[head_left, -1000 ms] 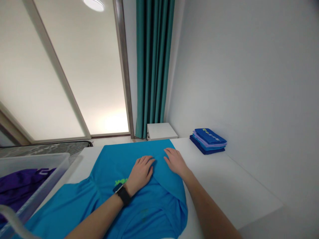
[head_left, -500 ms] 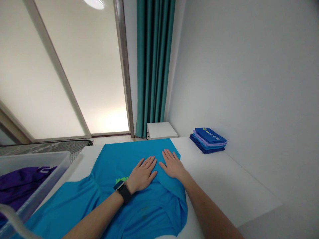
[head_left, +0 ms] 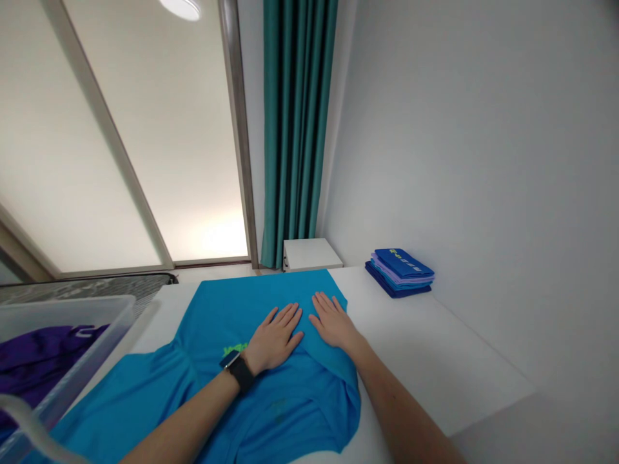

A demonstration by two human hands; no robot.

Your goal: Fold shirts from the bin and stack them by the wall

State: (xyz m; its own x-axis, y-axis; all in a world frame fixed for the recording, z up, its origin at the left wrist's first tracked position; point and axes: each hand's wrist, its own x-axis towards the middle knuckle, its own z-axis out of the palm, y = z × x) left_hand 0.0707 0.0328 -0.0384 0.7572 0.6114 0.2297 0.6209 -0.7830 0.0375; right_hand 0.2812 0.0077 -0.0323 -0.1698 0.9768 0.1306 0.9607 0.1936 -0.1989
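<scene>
A bright blue T-shirt (head_left: 251,303) is spread over the white table, its right side turned inward in a fold. My left hand (head_left: 273,340), with a black watch on the wrist, lies flat on the middle of the shirt, fingers stretched out. Just to its right, my right hand (head_left: 333,322) rests flat on the folded part near the shirt's right edge. Neither hand grips the cloth. Green lettering on the shirt is partly hidden by my left hand and wrist. The neckline is towards me, with creases around it.
Folded blue and lilac clothes (head_left: 400,274) form a stack at the table's back right, by the wall. On the left, a clear plastic bin (head_left: 113,322) holds purple clothing (head_left: 43,354). A white cabinet (head_left: 312,253) stands beyond the white table (head_left: 411,348), before a green curtain (head_left: 297,129).
Both hands stay flat in nearly the same place on the T-shirt. The view has shifted very slightly.
</scene>
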